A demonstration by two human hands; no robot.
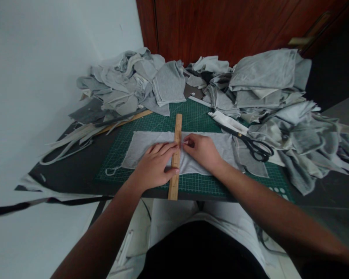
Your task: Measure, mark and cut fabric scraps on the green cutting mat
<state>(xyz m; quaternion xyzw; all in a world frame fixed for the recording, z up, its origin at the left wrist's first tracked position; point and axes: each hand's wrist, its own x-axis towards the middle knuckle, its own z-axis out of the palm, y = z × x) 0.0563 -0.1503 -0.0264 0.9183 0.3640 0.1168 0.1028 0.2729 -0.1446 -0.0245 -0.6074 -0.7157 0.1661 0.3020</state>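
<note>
A light grey piece of fabric (pixel 221 145) lies flat on the green cutting mat (pixel 154 123). Across the fabric runs a wooden ruler (pixel 178 128), its near end reaching over the table's front edge. My left hand (pixel 155 164) lies on the fabric and presses the ruler, fingers stretched out and thumb apart. Just right of the ruler, my right hand (pixel 202 151) is closed in a pinch over the fabric. Something small and pale shows at its fingertips, too small to name. Black-handled scissors (pixel 248 141) rest to the right, partly on cloth.
Grey fabric scraps (pixel 125 83) are heaped at the back left. Another large heap of grey cloth (pixel 264 77) spreads along the back and right. Thin pale strips (pixel 72 143) and a second wooden ruler (pixel 125 121) lie at left. A white wall (pixel 46 77) borders the left side.
</note>
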